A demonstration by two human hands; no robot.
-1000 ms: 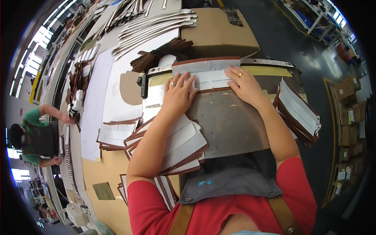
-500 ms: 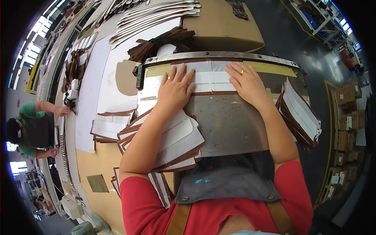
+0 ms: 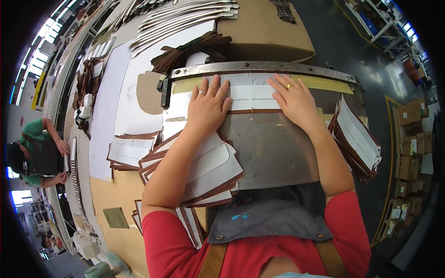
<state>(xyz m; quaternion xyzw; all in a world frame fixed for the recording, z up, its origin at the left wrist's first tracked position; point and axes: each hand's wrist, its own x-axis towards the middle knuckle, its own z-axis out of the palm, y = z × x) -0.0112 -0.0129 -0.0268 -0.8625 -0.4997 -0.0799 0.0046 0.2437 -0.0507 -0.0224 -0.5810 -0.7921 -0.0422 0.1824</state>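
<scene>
A white panel with brown edges lies flat on a grey metal plate. Its far edge reaches a long metal bar that runs across the back of the plate. My left hand rests palm down on the panel's left part, fingers spread. On the right part lies my right hand, also flat with fingers apart. Both sets of fingertips sit just short of the bar. Yellow tape strips line the plate beside the panel.
Similar panels lie fanned in a stack by my left forearm, another stack farther left, and a third at the plate's right edge. Brown strips and a cardboard box stand behind the bar. A co-worker is at far left.
The panel has slid slightly away from me, and its far brown edge now shows less in front of the bar. The co-worker's farther hand has drawn back toward their body.
</scene>
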